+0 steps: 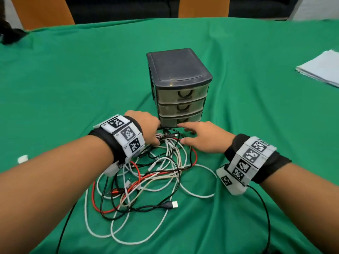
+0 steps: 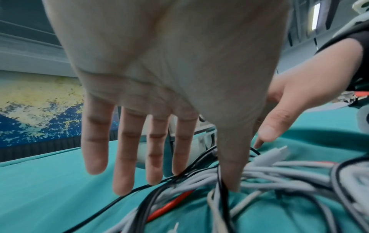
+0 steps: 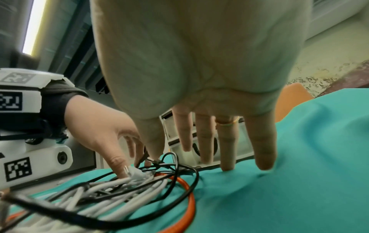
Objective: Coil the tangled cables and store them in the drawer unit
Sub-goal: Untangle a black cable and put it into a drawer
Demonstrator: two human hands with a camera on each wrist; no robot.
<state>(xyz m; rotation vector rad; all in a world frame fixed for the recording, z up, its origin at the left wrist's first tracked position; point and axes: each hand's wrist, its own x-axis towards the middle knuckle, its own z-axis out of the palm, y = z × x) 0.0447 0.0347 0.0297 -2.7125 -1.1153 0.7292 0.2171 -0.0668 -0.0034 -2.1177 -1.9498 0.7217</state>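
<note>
Starting out, I judge: nothing coiled yet, tangled cables [image 1: 146,173] heaped at 6 o'clock of the drawer unit [image 1: 178,85], all three drawers closed. My left hand [image 1: 146,125] and right hand [image 1: 203,138] hover spread-fingered, gripping nothing.

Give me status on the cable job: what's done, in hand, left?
Done: nothing visible. The cables lie in one tangled pile on the green cloth, and all three drawers of the drawer unit look closed.
In hand: both hands, left hand and right hand, reach with straight fingers into the pile's far edge; neither grips a cable.
Left: untangle, coil each, open a drawer, store.
</note>
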